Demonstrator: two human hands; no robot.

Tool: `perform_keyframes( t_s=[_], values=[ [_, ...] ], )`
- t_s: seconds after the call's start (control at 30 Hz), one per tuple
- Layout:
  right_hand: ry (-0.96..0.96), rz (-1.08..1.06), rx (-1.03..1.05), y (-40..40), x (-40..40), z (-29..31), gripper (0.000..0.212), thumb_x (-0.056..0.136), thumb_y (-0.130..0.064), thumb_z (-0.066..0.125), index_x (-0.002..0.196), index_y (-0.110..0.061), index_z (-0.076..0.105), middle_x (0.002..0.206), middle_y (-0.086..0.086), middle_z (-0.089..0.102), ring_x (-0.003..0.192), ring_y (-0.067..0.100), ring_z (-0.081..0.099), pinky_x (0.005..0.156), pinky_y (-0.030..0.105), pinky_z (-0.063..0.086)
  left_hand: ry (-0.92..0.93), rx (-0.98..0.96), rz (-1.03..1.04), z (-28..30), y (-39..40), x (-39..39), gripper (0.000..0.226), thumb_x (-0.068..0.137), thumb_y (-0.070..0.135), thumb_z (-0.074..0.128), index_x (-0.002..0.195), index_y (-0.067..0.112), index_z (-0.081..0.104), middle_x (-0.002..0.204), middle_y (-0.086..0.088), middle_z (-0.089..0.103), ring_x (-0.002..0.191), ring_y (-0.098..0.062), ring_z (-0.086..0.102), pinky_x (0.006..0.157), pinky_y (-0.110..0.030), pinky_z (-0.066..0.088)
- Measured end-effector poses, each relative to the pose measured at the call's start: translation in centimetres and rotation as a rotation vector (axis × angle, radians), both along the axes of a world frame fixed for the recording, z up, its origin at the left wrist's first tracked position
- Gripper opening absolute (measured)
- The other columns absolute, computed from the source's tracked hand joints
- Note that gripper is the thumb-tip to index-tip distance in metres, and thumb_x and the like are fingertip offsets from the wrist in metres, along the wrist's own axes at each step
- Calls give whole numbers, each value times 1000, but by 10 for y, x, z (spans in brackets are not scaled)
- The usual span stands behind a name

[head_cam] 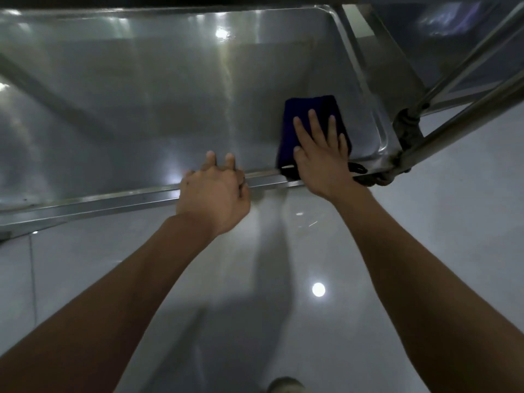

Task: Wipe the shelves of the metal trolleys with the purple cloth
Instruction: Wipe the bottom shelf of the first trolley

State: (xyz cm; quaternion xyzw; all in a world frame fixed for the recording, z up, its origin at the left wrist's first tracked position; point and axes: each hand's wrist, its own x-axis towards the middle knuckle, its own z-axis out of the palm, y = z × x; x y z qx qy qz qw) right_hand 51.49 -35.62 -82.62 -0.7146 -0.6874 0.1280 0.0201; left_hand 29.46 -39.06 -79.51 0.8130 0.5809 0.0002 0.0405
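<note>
A folded purple cloth (300,114) lies on the steel trolley shelf (141,109), in its near right corner. My right hand (320,157) presses flat on the cloth with straight, spread fingers. My left hand (212,191) grips the shelf's near rim (113,198), fingers curled over the edge and fingertips on the shelf surface. The near end of the cloth hangs slightly over the rim under my right wrist.
Trolley frame tubes (459,109) rise at the right corner, joined by a dark fitting (408,129). An upper shelf edge (198,1) runs across the top. Glossy light floor (283,279) lies below, with a shoe tip (286,385) at the bottom.
</note>
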Motion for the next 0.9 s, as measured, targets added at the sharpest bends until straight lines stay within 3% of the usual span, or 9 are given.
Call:
perform_keyframes(
  t_s=[0.1, 0.17, 0.23, 0.33, 0.5, 0.63, 0.8, 0.9],
  values=[
    [22, 36, -8, 6, -34, -1, 60, 107, -39, 23, 161, -31, -4, 168, 0, -14, 152, 34, -18, 123, 54, -6, -101, -69, -14, 13, 18, -23, 26, 95, 35, 44, 105, 23, 65, 104, -2, 58, 107, -30, 59, 76, -38, 47],
    [27, 40, -24, 9, -39, -1, 60, 107, -40, 22, 160, -32, -6, 168, 0, -16, 152, 34, -20, 123, 55, -6, -56, -70, 35, 15, 38, -53, 29, 93, 39, 49, 116, 30, 63, 128, -3, 59, 122, -32, 51, 94, -46, 46],
    [26, 50, -38, 11, -41, -1, 61, 107, -40, 22, 160, -32, -7, 167, 1, -18, 151, 35, -21, 122, 56, -7, 15, -139, 109, 10, 50, -81, 37, 93, 47, 53, 128, 36, 57, 145, -4, 46, 136, -34, 37, 103, -54, 39],
    [21, 60, -44, 18, -54, -2, 61, 107, -41, 21, 160, -32, -8, 167, 1, -19, 151, 36, -22, 122, 56, -8, 48, -174, 103, -7, 52, -98, 46, 95, 52, 49, 138, 35, 49, 140, -6, 42, 134, -35, 33, 100, -57, 40],
    [20, 154, -38, 47, -105, -4, 61, 105, -43, 21, 160, -34, -5, 167, 1, -17, 151, 37, -21, 119, 55, -11, 52, -204, 111, -9, 58, -103, 46, 100, 52, 43, 143, 36, 43, 154, -6, 33, 142, -37, 27, 105, -62, 35],
    [51, 281, -43, 74, -161, -3, 60, 105, -42, 21, 160, -37, -2, 168, -4, -17, 152, 34, -21, 121, 54, -11, 86, -204, 108, -5, 56, -101, 44, 101, 50, 42, 139, 28, 51, 153, -7, 33, 141, -37, 27, 103, -62, 38],
    [89, 303, -43, 77, -159, -3, 62, 104, -57, 19, 160, -39, 0, 168, -7, -16, 152, 29, -22, 121, 51, -14, 63, -223, 118, -6, 56, -102, 48, 102, 50, 40, 141, 24, 49, 157, -7, 28, 145, -36, 22, 106, -64, 33],
    [94, 307, -29, 76, -153, -2, 63, 104, -56, 22, 160, -37, 1, 168, -7, -13, 153, 30, -18, 123, 50, -10, 79, -219, 103, -12, 56, -103, 51, 102, 52, 37, 146, 28, 40, 160, -7, 24, 147, -39, 18, 107, -66, 31]
  ],
)
